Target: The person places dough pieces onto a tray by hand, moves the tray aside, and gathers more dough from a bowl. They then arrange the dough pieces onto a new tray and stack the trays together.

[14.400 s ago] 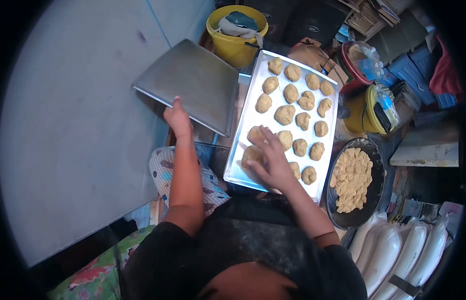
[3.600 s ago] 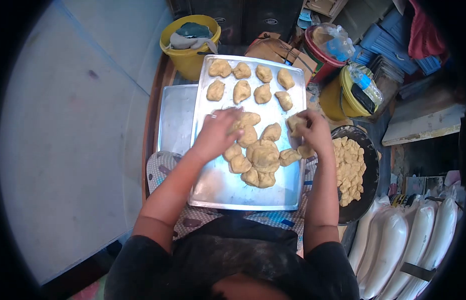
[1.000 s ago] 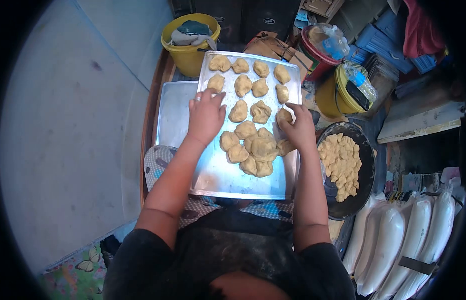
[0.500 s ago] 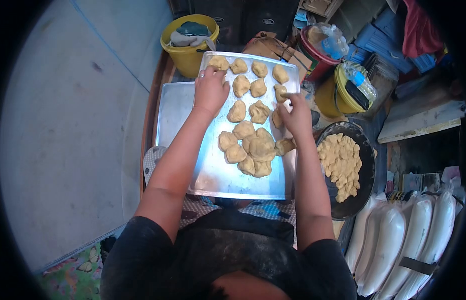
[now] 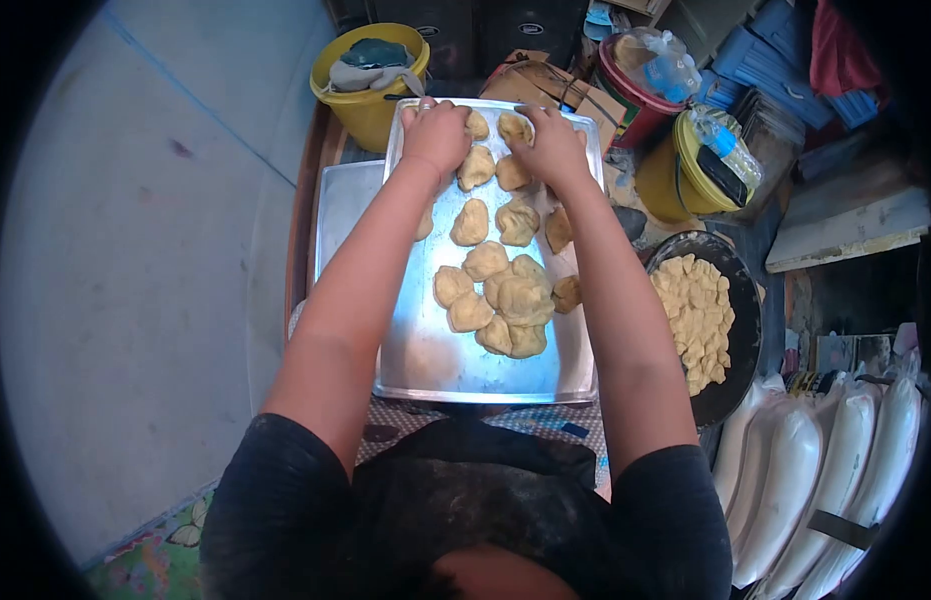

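Note:
A shiny metal tray (image 5: pixel 425 360) bears lumps of yellowish dough in loose rows, with a cluster of dough lumps (image 5: pixel 505 300) pressed together nearer my body. My left hand (image 5: pixel 437 138) is at the tray's far left corner, fingers curled downward; whatever is under them is hidden. Just right of it lies a dough lump (image 5: pixel 476 125). At the far edge, my right hand (image 5: pixel 555 150) has its thumb and fingers closed around another dough piece (image 5: pixel 512 127). One more dough lump (image 5: pixel 513 173) sits below that hand, partly covered by it.
A second metal tray (image 5: pixel 330 240) lies under the first at left. At right stands a round black pan (image 5: pixel 740 375) of small dough pieces (image 5: pixel 693 320). Yellow buckets (image 5: pixel 360 115) (image 5: pixel 670 185), a red bucket (image 5: pixel 640 115), cardboard (image 5: pixel 545 85) and filled plastic bags (image 5: pixel 785 480) surround the spot.
My right hand has moved from the tray's right side up and left to a dough piece in the far row. My left hand has shifted slightly up and right.

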`<state>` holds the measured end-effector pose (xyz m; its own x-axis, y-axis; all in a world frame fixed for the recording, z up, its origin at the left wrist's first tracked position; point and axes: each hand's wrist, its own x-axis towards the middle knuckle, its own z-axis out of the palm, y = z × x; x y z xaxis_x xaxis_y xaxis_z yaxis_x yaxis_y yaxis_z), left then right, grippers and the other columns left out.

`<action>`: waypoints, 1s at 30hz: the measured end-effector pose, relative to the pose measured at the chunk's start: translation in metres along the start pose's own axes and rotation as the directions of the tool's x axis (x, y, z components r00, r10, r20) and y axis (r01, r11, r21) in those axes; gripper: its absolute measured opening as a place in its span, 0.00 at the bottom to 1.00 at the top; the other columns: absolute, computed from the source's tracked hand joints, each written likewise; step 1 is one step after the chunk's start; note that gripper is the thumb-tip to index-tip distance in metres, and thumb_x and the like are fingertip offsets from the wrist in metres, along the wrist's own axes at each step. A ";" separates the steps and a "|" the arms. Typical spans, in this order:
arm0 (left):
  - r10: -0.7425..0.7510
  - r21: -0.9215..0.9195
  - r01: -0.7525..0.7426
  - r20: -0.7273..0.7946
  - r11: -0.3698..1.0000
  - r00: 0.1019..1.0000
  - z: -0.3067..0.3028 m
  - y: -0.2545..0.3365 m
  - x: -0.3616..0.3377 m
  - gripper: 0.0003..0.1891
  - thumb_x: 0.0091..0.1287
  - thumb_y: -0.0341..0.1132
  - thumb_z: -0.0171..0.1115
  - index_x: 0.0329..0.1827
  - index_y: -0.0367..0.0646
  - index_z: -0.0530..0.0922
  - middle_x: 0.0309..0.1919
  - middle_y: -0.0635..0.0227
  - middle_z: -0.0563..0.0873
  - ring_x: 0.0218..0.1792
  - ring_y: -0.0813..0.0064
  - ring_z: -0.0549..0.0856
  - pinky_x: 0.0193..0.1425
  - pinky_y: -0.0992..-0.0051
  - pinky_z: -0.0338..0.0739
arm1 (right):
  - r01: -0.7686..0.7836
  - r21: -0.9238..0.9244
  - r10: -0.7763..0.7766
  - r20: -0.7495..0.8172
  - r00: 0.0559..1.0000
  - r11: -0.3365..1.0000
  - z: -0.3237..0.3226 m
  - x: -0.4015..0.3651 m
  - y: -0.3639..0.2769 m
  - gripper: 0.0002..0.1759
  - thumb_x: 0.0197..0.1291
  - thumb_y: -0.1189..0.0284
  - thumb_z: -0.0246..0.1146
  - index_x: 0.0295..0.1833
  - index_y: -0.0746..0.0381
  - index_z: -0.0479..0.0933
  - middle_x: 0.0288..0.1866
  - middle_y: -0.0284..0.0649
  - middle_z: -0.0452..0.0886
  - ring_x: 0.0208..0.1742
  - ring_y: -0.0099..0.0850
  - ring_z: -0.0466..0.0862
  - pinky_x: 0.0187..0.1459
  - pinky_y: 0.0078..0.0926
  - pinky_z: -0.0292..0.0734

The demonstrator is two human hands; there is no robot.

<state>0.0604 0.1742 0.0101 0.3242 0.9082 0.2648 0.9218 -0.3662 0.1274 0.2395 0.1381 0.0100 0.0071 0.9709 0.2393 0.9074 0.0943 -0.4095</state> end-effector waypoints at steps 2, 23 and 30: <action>0.021 -0.008 -0.021 0.028 1.000 0.999 0.004 0.001 0.011 0.18 0.56 0.37 0.63 0.52 0.50 0.82 0.53 0.65 0.82 0.57 0.64 0.76 0.59 0.58 0.59 | 0.036 -0.160 -0.038 -0.007 0.999 0.986 0.005 0.012 -0.004 0.27 0.53 0.57 0.66 0.60 0.49 0.76 0.54 0.39 0.80 0.60 0.36 0.75 0.58 0.45 0.60; 0.047 -0.621 0.047 0.134 0.782 0.990 -0.044 0.010 -0.238 0.19 0.60 0.32 0.65 0.54 0.39 0.78 0.45 0.57 0.79 0.47 0.55 0.79 0.54 0.64 0.73 | 0.009 0.256 -0.078 0.262 0.962 0.967 -0.047 -0.216 -0.028 0.26 0.59 0.54 0.62 0.57 0.59 0.77 0.40 0.41 0.78 0.48 0.37 0.76 0.55 0.35 0.58; -0.314 -0.683 0.241 0.018 0.690 0.949 -0.042 0.008 -0.217 0.15 0.59 0.31 0.65 0.48 0.38 0.80 0.49 0.56 0.77 0.51 0.55 0.78 0.57 0.62 0.72 | 0.095 0.213 -0.107 0.050 0.993 0.972 -0.033 -0.195 -0.015 0.20 0.52 0.63 0.64 0.51 0.58 0.81 0.40 0.39 0.82 0.49 0.37 0.77 0.54 0.37 0.60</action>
<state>-0.0119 -0.0346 -0.0063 0.0218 0.9808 0.1940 0.5689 -0.1717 0.8043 0.2383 -0.0596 -0.0019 -0.1113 0.9649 0.2380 0.7936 0.2304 -0.5631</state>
